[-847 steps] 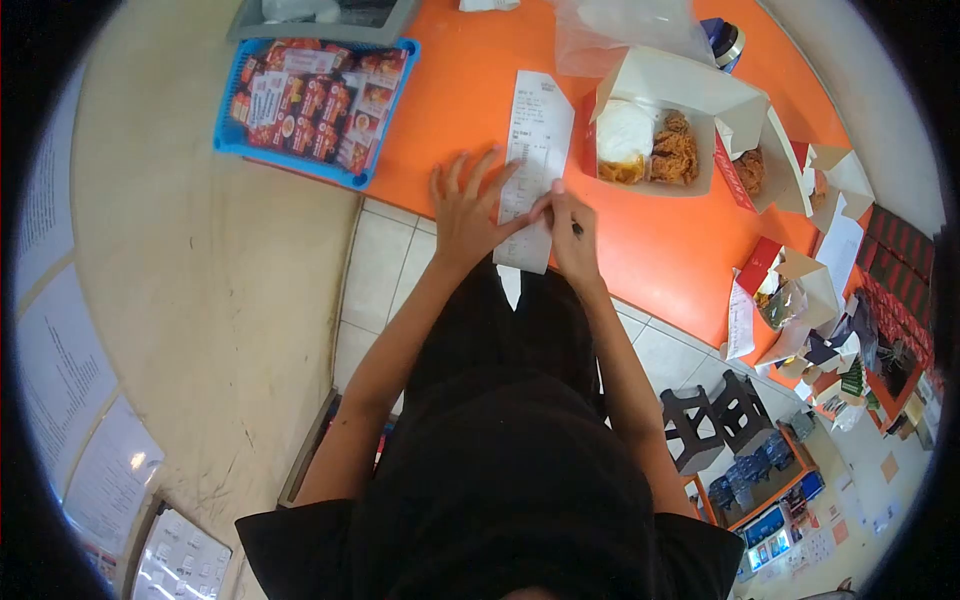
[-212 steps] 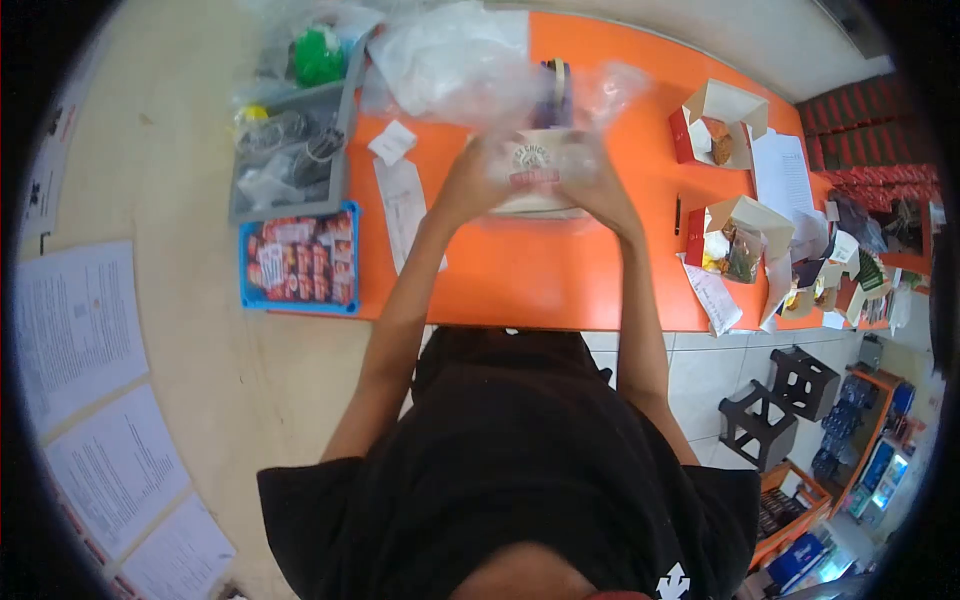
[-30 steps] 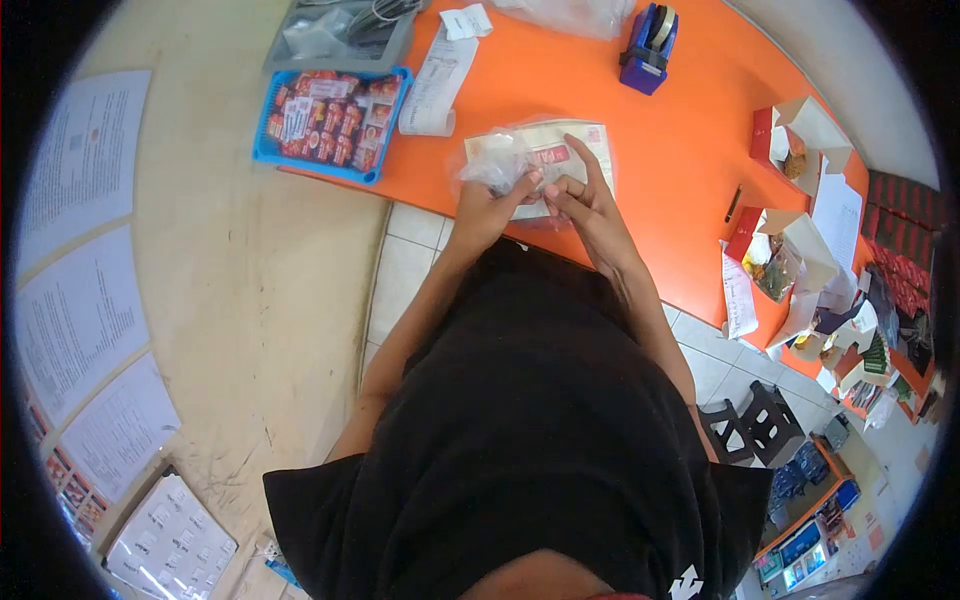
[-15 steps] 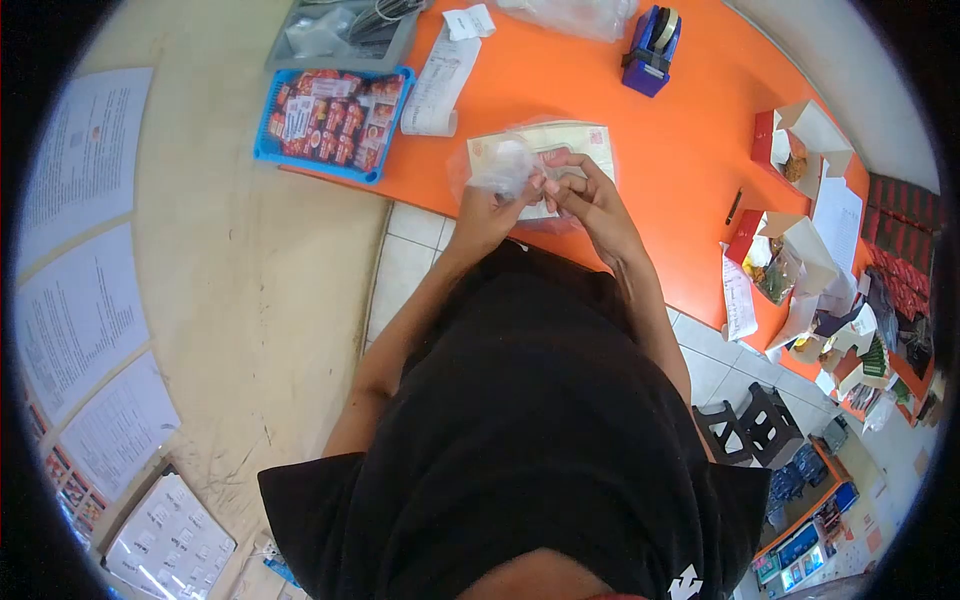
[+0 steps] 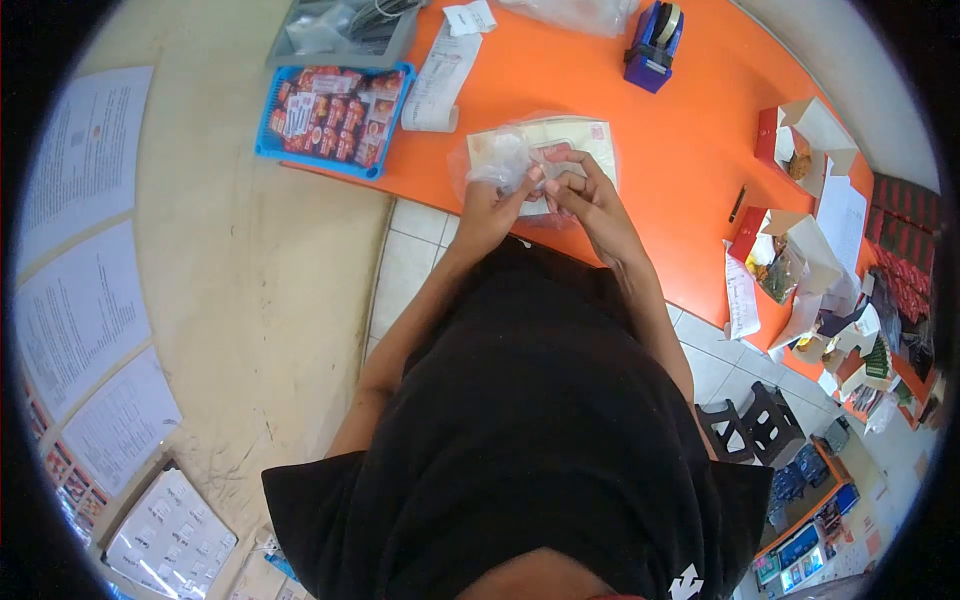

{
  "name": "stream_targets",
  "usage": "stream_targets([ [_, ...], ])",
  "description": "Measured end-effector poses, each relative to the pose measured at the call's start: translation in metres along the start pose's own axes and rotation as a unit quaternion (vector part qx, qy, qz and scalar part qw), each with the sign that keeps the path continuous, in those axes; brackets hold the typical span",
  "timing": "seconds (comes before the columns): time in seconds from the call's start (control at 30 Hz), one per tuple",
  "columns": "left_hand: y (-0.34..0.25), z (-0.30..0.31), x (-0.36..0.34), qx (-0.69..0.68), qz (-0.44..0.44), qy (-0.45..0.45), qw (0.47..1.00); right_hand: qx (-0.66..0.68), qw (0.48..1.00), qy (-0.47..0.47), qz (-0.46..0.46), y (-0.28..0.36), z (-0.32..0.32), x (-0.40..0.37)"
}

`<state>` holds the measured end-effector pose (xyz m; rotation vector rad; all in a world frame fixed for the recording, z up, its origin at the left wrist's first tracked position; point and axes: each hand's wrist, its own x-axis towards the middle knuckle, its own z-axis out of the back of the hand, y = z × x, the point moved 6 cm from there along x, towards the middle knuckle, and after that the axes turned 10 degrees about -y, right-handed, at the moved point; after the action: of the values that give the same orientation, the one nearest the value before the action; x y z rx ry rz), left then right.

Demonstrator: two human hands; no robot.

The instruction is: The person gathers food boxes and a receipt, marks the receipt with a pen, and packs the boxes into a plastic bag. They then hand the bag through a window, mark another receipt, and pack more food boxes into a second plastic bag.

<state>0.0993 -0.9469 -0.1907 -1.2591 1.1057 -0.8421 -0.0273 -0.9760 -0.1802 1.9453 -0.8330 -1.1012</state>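
A crumpled clear plastic bag (image 5: 502,158) is bunched between both hands at the near edge of the orange table. My left hand (image 5: 490,212) is closed on the bag from the left side. Close beside it, the fingertips of my right hand (image 5: 588,200) pinch at the bag's gathered part. Beneath the hands lies a pale flat packet (image 5: 590,135) with reddish print, inside or on thin clear plastic. The hands hide part of it.
A blue basket (image 5: 268,140) of red sachets, a long receipt (image 5: 440,80) and a grey tray (image 5: 400,50) lie left. A blue tape dispenser (image 5: 650,65) stands farther back. Rightward are a pen (image 5: 737,204) and open food boxes (image 5: 768,136).
The plastic bag has shifted shape slightly between the fingers. Both hands stay in nearly the same place, and the view has moved very little.
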Motion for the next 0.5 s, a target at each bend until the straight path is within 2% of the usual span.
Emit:
stream_targets([
  [0.1,-0.004,0.002,-0.002,0.017,-0.015,0.004,1.0,-0.009,1.0,-0.012,0.025,-0.004,0.004,0.005],
  [0.17,-0.014,0.005,-0.005,0.107,-0.115,0.033,0.987,-0.002,0.999,-0.015,0.045,-0.004,0.005,0.006],
  [0.2,-0.013,0.007,-0.005,0.108,-0.119,0.032,0.987,0.009,0.999,-0.031,0.04,-0.004,0.008,0.005],
  [0.27,-0.02,0.012,-0.008,0.263,-0.216,-0.002,0.94,0.019,0.998,-0.042,0.04,-0.001,0.005,0.002],
  [0.33,-0.022,0.005,-0.009,0.213,-0.219,-0.045,0.951,-0.014,0.99,-0.142,0.001,-0.002,0.011,-0.005],
  [0.37,-0.023,0.005,-0.011,0.161,-0.216,-0.084,0.959,-0.028,0.984,-0.147,0.094,0.008,0.007,-0.008],
  [0.4,-0.019,0.005,-0.014,0.161,-0.219,-0.088,0.958,-0.029,0.985,-0.142,0.096,0.005,0.007,-0.009],
  [0.47,-0.001,-0.001,-0.015,0.11,-0.163,-0.021,0.98,-0.02,0.968,-0.186,0.169,0.0,0.014,-0.011],
  [0.5,0.003,-0.002,-0.013,0.131,-0.12,0.019,0.984,-0.022,0.968,-0.183,0.171,-0.004,0.014,-0.012],
])
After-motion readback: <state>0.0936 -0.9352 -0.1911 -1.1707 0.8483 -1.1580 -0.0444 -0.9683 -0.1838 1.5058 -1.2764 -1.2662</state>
